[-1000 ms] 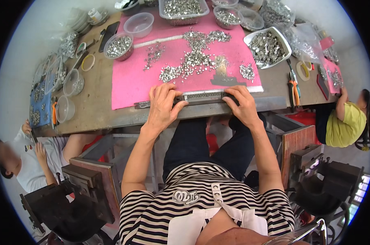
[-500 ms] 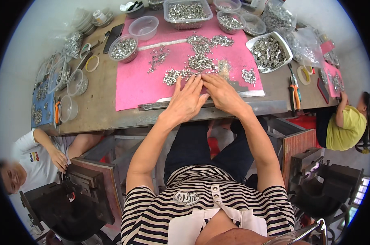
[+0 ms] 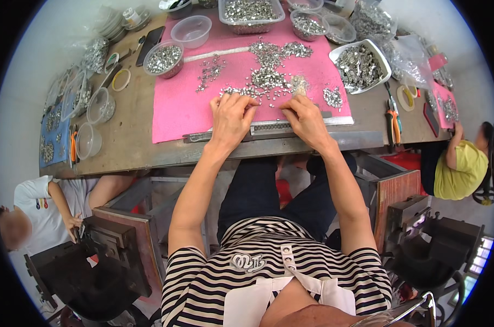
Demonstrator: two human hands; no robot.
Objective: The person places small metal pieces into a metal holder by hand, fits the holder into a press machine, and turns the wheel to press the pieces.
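Note:
Small shiny metal pieces (image 3: 270, 78) lie heaped and scattered on the pink mat (image 3: 173, 114). At the left of the near pieces is my left hand (image 3: 230, 117), its fingers curled with thumb and forefinger close together. To the right of it, my right hand (image 3: 307, 122) is bent in a similar pinch beside a patch of thin gold-coloured pieces (image 3: 299, 84). Whatever the fingertips hold is too small to make out. Below and between both hands runs a long metal bar (image 3: 271, 127) with a ribbed row along it, near the table's front edge.
Clear tubs of metal pieces (image 3: 164, 60) and a larger tub (image 3: 250, 26) line the far side. A white tray (image 3: 386, 57) of flat pieces stands right, near orange-handled pliers (image 3: 390, 125). Tape (image 3: 121, 80) lies left. People sit at both sides.
My hands have drawn apart from their flat, fingertip-to-fingertip pose and curled into pinches. The ribbed bar shows between them, and some near pieces are more spread out.

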